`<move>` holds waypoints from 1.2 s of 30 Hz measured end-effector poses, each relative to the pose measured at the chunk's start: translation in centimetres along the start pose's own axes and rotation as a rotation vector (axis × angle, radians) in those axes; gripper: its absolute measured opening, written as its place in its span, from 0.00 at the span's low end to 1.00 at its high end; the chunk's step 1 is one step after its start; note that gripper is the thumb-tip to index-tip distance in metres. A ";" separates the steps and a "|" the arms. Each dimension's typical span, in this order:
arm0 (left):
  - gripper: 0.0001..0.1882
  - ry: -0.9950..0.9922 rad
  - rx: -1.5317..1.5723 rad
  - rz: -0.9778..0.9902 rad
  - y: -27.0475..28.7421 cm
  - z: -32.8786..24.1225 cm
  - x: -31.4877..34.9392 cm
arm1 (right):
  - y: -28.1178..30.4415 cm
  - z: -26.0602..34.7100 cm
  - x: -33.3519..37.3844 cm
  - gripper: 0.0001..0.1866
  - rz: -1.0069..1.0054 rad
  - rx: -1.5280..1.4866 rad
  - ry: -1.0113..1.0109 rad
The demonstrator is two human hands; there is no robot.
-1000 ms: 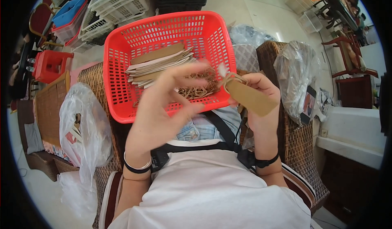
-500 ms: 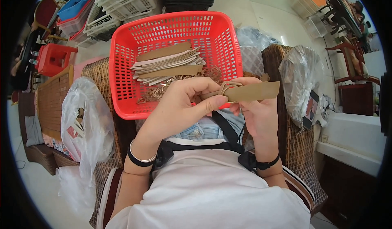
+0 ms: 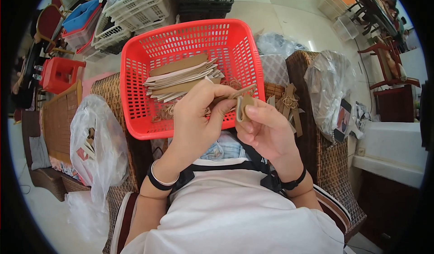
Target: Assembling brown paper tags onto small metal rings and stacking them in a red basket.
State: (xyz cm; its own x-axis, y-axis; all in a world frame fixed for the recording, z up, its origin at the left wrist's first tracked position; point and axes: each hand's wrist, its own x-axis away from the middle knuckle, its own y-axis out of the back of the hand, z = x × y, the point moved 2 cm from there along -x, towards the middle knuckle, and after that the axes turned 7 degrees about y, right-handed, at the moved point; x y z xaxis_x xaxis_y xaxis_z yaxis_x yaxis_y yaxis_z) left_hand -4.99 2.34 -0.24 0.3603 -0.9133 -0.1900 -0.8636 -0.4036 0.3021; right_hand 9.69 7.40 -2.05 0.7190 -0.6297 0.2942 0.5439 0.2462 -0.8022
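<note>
Head view, from my remote station: at far left, a clear plastic bag (image 3: 101, 150) hangs beside the wicker seat. Next to it is the red basket (image 3: 140, 131), holding a stack of card strips (image 3: 178, 80) and, nearer its front edge, loose tan loops (image 3: 166, 111). At the basket's right front corner I observe the change: half a second ago the tan strip (image 3: 244, 109) extended flat past the right hand; it is now bent over on itself between the hands. I judge that the fold needs both hands to keep its shape. Left hand (image 3: 196, 113): wrist angled inward, thumb and forefinger pinching the left part of the strip; I cannot tell how the covered fingers sit. Right hand (image 3: 271, 134): shifted inward, forearm slanting up and left, thumb pressed on the fold, the other fingers curled underneath. Both hands work in front of the waist, close together. Right of the basket, a bundle of tan strips (image 3: 289, 102) lies beside the woven armrest (image 3: 327, 163), with a second plastic bag (image 3: 323, 80) further right.
</note>
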 end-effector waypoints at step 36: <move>0.03 0.127 0.405 0.413 -1.6 -0.7 -0.1 | 2.2 4.2 1.2 0.14 -0.095 0.313 0.513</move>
State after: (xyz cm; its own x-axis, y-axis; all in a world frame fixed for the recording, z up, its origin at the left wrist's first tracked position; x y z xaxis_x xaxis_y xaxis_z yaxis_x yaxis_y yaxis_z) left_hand -3.38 3.07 -0.06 -0.0169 -0.9998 -0.0116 -0.9982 0.0175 -0.0580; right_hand 13.50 10.27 -1.28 0.4028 -0.9153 0.0069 0.7529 0.3270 -0.5712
